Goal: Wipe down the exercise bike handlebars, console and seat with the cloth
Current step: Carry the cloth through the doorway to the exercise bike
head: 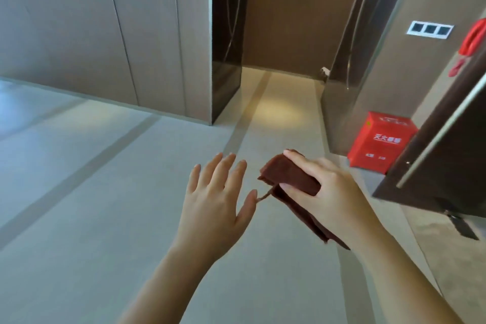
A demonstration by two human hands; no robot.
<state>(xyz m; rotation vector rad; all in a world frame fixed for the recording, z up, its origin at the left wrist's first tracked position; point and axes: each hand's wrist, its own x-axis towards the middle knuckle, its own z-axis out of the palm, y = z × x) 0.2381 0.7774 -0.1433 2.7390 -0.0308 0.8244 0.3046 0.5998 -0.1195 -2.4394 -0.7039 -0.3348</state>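
Observation:
A folded dark red cloth [286,175] is gripped by my right hand [319,189], fingers curled over its top and thumb under it; a loose end hangs down below the wrist. My left hand [218,197] hovers just left of the cloth, palm down, fingers straight and spread, holding nothing. Its thumb tip is close to a thin thread or tag trailing from the cloth. No exercise bike is in view.
I stand in a corridor with a pale grey floor [105,192]. A red fire-equipment box [381,142] sits on the floor at the right by a wall corner. A dark open door with a long metal handle [441,134] juts in from the right. A recessed passage [284,81] leads ahead.

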